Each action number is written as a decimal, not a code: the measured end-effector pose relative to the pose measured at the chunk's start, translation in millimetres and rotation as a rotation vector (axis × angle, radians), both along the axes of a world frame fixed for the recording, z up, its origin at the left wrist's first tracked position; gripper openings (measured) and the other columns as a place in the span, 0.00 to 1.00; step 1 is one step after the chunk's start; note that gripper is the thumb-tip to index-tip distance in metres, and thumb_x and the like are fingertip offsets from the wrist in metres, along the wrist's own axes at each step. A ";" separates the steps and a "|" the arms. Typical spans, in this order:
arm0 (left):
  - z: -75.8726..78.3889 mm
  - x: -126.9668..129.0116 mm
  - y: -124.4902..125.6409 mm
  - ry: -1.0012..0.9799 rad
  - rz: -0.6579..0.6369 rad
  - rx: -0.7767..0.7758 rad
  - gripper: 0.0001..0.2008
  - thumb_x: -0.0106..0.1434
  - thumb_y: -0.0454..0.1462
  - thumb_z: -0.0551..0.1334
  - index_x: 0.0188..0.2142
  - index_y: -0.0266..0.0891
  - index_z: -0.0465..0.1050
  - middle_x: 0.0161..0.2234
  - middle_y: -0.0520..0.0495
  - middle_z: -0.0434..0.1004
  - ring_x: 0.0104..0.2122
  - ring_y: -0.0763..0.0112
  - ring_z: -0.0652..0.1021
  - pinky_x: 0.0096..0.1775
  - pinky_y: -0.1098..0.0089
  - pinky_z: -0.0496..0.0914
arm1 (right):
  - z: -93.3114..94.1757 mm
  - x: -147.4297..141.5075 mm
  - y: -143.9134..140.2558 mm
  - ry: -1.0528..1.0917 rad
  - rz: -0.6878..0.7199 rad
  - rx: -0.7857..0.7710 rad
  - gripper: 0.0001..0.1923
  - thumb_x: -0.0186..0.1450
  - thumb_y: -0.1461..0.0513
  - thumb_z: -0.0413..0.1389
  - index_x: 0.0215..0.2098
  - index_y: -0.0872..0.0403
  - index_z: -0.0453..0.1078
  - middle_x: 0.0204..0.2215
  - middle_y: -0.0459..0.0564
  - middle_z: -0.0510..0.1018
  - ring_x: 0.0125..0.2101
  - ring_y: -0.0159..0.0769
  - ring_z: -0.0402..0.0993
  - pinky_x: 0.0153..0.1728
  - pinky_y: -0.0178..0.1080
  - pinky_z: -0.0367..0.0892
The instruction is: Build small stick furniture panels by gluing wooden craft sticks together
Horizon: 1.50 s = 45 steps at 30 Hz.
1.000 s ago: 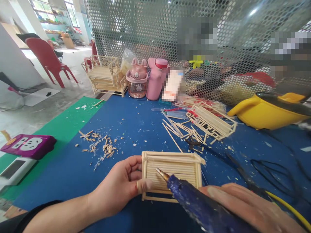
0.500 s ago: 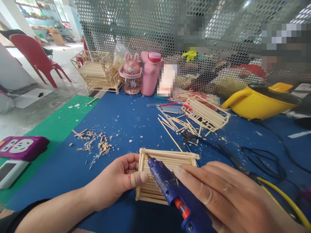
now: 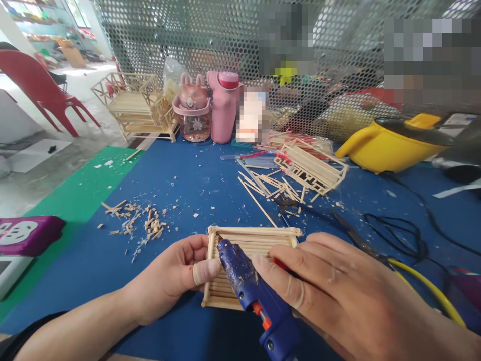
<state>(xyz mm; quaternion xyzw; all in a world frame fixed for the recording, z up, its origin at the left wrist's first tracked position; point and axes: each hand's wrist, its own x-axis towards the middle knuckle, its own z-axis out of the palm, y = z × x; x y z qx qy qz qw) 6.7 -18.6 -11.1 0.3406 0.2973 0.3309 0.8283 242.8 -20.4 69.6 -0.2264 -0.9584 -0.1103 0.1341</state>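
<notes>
A small panel of wooden sticks [image 3: 259, 238] lies on the blue mat near the front edge. My left hand [image 3: 176, 276] grips its left side, thumb pressed on top. My right hand [image 3: 338, 296] holds a blue glue gun [image 3: 250, 291], whose tip touches the panel's top left corner. The gun's body covers part of the panel.
Behind lie loose sticks [image 3: 263, 185], a stick frame [image 3: 311, 170], scissors [image 3: 319, 213], black and yellow cables [image 3: 398, 235], a yellow pot [image 3: 394, 148]. Wood chips [image 3: 143, 225] lie left. Two pink bottles [image 3: 205, 113], a stick model [image 3: 135, 105] and a mesh screen stand at the back. A purple power strip [image 3: 26, 233] sits far left.
My right hand has swung the glue gun leftward across the panel, moving its tip from the panel's middle to the top left corner. My left hand keeps its grip.
</notes>
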 end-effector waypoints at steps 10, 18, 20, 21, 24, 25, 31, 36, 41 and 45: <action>2.6 -0.7 -1.3 -0.017 0.003 0.012 0.22 0.60 0.36 0.63 0.53 0.36 0.65 0.46 0.38 0.75 0.43 0.59 0.76 0.50 0.57 0.65 | 1.4 -3.2 0.6 0.029 0.005 0.023 0.19 0.68 0.69 0.39 0.48 0.56 0.68 0.33 0.50 0.79 0.33 0.35 0.72 0.41 0.41 0.63; 1.5 -0.3 -0.6 -0.036 0.003 0.016 0.23 0.59 0.37 0.64 0.53 0.35 0.65 0.46 0.37 0.75 0.43 0.58 0.77 0.48 0.57 0.66 | -2.5 1.2 0.2 0.043 -0.002 -0.011 0.19 0.69 0.67 0.39 0.50 0.55 0.67 0.36 0.50 0.78 0.36 0.36 0.72 0.44 0.43 0.62; 1.0 0.0 0.2 -0.032 -0.002 0.009 0.23 0.59 0.37 0.64 0.53 0.35 0.66 0.45 0.37 0.76 0.43 0.59 0.77 0.49 0.57 0.66 | -3.3 1.4 0.5 0.041 -0.013 -0.045 0.18 0.68 0.67 0.41 0.51 0.54 0.67 0.37 0.50 0.78 0.38 0.36 0.72 0.45 0.43 0.62; 1.0 0.1 0.7 -0.029 -0.002 0.007 0.23 0.58 0.36 0.64 0.53 0.35 0.66 0.45 0.37 0.76 0.43 0.59 0.77 0.49 0.58 0.66 | -3.5 1.2 0.7 0.040 -0.017 -0.054 0.18 0.68 0.67 0.42 0.51 0.54 0.67 0.37 0.50 0.78 0.38 0.36 0.72 0.45 0.43 0.62; 1.9 0.6 1.5 -0.024 0.010 0.010 0.23 0.58 0.37 0.65 0.53 0.36 0.66 0.46 0.37 0.76 0.43 0.59 0.77 0.48 0.58 0.67 | -3.7 0.9 0.8 0.040 -0.017 -0.046 0.18 0.68 0.66 0.42 0.51 0.54 0.67 0.37 0.50 0.78 0.38 0.35 0.73 0.45 0.43 0.63; 2.4 0.6 1.4 -0.025 0.013 0.013 0.23 0.58 0.37 0.65 0.53 0.36 0.66 0.46 0.38 0.76 0.43 0.59 0.77 0.48 0.58 0.67 | -4.1 1.6 0.3 0.041 -0.018 -0.036 0.18 0.68 0.66 0.41 0.51 0.54 0.67 0.37 0.50 0.78 0.37 0.35 0.73 0.45 0.43 0.63; 2.4 -1.5 0.3 0.002 0.052 0.013 0.23 0.58 0.38 0.64 0.53 0.36 0.66 0.48 0.37 0.75 0.44 0.57 0.76 0.49 0.57 0.66 | -14.0 22.6 -12.7 -0.031 -0.069 -0.002 0.21 0.65 0.66 0.46 0.56 0.50 0.63 0.47 0.48 0.75 0.45 0.38 0.70 0.52 0.47 0.57; 1.6 -3.6 1.6 0.097 0.108 -0.022 0.25 0.57 0.42 0.65 0.53 0.36 0.64 0.47 0.37 0.75 0.42 0.57 0.77 0.42 0.62 0.69 | -15.4 44.6 -21.2 -0.009 -0.094 0.060 0.26 0.63 0.65 0.47 0.60 0.55 0.58 0.45 0.52 0.75 0.43 0.42 0.70 0.52 0.49 0.55; 2.1 -3.3 1.3 0.135 0.145 -0.039 0.25 0.56 0.44 0.65 0.50 0.36 0.64 0.45 0.38 0.75 0.42 0.58 0.77 0.40 0.64 0.69 | -9.2 53.5 -23.9 -0.058 -0.196 0.064 0.27 0.63 0.64 0.47 0.61 0.57 0.57 0.45 0.55 0.74 0.41 0.46 0.70 0.45 0.50 0.59; 1.9 -2.7 0.5 0.151 0.148 -0.009 0.23 0.57 0.44 0.65 0.48 0.35 0.65 0.46 0.39 0.75 0.42 0.59 0.77 0.42 0.64 0.69 | -8.6 50.2 -26.6 -0.088 -0.224 0.110 0.25 0.62 0.67 0.47 0.59 0.58 0.60 0.42 0.55 0.76 0.37 0.45 0.70 0.42 0.49 0.60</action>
